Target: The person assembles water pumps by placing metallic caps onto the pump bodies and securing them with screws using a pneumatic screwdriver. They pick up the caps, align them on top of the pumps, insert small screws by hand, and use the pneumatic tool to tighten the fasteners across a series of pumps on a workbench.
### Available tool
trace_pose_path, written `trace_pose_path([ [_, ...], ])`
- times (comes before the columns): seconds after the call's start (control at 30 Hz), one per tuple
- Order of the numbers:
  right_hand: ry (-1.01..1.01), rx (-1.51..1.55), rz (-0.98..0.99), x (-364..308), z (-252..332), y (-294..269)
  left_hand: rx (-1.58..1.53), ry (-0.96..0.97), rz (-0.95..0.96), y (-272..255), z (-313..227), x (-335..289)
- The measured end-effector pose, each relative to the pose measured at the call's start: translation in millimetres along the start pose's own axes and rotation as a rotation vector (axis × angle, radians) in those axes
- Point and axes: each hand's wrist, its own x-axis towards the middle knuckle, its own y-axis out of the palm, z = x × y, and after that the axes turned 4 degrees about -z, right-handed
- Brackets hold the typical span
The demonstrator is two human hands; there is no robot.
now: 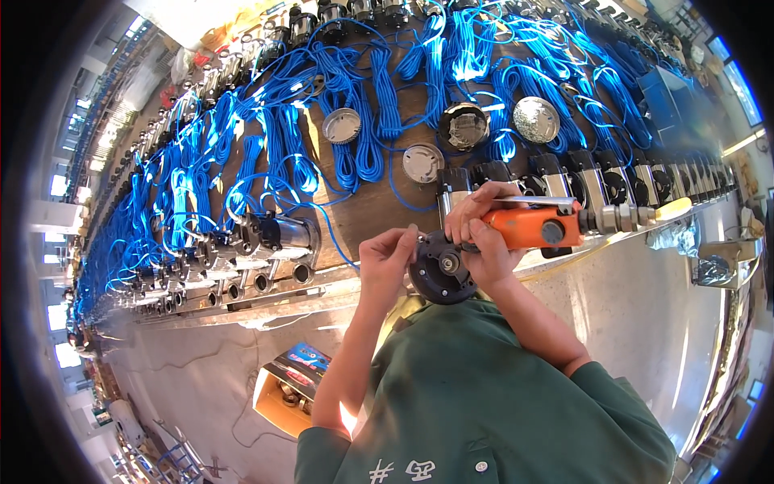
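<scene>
A black round motor end (442, 274) with a bolt-ringed face and a hub in its middle is at the table's front edge, close to my body. At its left rim is my left hand (389, 256), thumb and fingertips pinched together; what they hold is too small to make out. My right hand (485, 235) wraps round the left end of an orange air tool (532, 228), which lies sideways just above and right of the motor. A metal lever (532, 199) runs along the tool's upper side, and silver fittings (617, 219) stick out at its right end.
Bundles of blue cable (387, 89) cover much of the table (363, 216). Rows of silver-and-black motors (274, 234) line its front edge on both sides. Round metal caps (422, 163) lie ahead. A yellow hose (582, 256) trails right. An open cardboard box (278, 397) stands below left.
</scene>
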Motion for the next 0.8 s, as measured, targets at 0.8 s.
trace_pose_path([
  [0.8,0.158,-0.366,0.048,6.4,-9.7,-7.1,-0.616,-0.083,-0.136,-25.6,10.2,-4.9],
])
